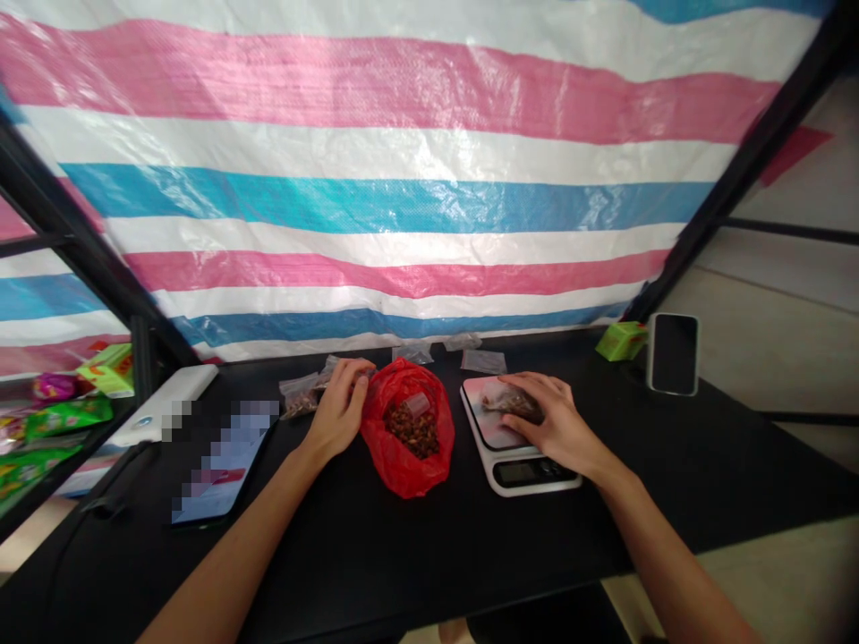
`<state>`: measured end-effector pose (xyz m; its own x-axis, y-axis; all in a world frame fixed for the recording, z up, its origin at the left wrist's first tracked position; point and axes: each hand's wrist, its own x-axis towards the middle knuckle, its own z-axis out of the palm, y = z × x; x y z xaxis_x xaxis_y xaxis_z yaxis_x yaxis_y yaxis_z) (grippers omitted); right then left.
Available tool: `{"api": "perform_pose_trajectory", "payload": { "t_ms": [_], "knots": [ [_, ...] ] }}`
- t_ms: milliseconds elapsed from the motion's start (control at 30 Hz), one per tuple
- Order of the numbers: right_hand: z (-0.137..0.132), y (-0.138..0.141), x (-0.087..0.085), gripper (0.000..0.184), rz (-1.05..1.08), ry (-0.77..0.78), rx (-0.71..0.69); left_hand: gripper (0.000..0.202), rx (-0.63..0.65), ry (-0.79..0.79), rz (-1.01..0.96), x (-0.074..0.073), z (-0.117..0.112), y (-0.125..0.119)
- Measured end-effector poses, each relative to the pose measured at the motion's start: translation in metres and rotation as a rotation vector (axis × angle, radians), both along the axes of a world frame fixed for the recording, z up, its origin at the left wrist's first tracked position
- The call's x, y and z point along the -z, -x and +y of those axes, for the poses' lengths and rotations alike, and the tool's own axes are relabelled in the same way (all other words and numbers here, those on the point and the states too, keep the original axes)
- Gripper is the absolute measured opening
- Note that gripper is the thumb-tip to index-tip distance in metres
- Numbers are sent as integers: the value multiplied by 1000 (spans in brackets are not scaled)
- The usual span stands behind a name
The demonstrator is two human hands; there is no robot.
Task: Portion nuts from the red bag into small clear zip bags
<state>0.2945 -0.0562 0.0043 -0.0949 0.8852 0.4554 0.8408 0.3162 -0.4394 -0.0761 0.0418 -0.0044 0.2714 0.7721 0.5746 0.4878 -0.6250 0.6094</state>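
Observation:
A red plastic bag (376, 456) stands with its mouth wide, holding brown dried pieces (406, 436) and a small clear plastic scoop or cup (417, 405). My left hand (341, 407) rests at its left rim, fingers stretched forward and not closed around anything I can see. Small clear bags with brown contents (299, 394) lie beside and partly behind that hand. On the right, a white kitchen scale (497, 465) has a pinkish top plate and a dark display. My right hand (547, 416) has its thumb and fingers around a small filled plastic bag (514, 402) over the plate.
Flat clear zip bags (484, 361) lie at the table's back. A phone or tablet with a lit screen (228, 465) and a white device (178, 398) sit left. A dark-screened device (673, 353) and a green box (621, 341) stand right. A striped sheet (403, 206) hangs behind.

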Motion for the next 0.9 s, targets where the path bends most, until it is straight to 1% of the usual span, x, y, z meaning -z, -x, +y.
{"api": "perform_pose_trajectory", "payload": {
  "t_ms": [67,133,167,267,367,433,533,633,833,900],
  "knots": [
    [6,7,-8,46,21,16,-72,31,7,7,-2,0,0,0],
    [11,21,-21,44,64,57,-175,30,13,10,0,0,0,0],
    [13,31,-29,47,72,68,-223,30,16,11,0,0,-1,0],
    [19,67,-51,55,-38,66,-339,29,23,10,3,0,-1,-2],
    [27,98,-63,56,-126,84,-426,30,27,8,17,0,-1,-2],
    [32,110,-63,56,-162,100,-448,31,22,9,20,0,-1,-2],
    [38,116,-56,56,-199,122,-451,30,21,17,11,0,-1,-2],
    [38,114,-49,54,-194,121,-445,29,36,19,13,-1,-1,-2],
    [35,105,-43,64,-113,137,-390,28,48,22,11,-2,-2,-3],
    [34,96,-44,59,-58,154,-378,28,44,20,12,-1,-2,-3]
  ]
}}
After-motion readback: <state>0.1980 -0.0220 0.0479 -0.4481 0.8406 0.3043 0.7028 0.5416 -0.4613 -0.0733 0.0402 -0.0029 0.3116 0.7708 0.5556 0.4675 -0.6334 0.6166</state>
